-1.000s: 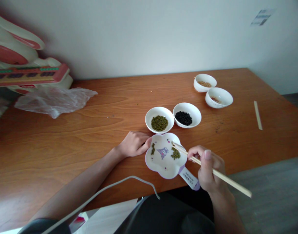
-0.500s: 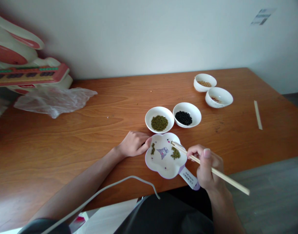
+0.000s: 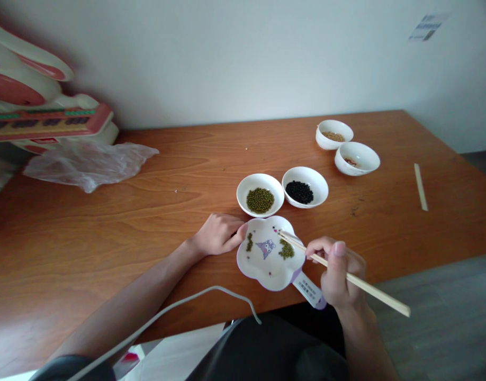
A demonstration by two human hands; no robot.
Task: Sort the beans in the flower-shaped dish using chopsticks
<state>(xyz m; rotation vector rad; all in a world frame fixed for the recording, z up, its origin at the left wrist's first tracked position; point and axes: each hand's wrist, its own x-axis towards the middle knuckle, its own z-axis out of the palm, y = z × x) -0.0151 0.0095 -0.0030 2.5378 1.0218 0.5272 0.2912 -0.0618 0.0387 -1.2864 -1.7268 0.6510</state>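
Observation:
My right hand is closed around a pair of wooden chopsticks. Their tips reach into a white flower-shaped plate with a purple rim and a cartoon print. Small green beans form a larger heap at the plate's right, close to the tips; a few more lie at its left. Whether the tips pinch a bean is too small to tell. My left hand rests on the table, thumb and fingers closed at the plate's left edge. Just behind the plate stand a bowl of green beans and a bowl of black beans.
Two more white bowls, one with tan grains and one with reddish bits, stand farther back right. A flat wooden strip lies at the right. A crumpled plastic bag and a toy keyboard are at left. A cable crosses in front.
My right hand has shifted very slightly right, and the rear ends of the chopsticks have swung a little with it. My left hand, the plate and the bowls are still.

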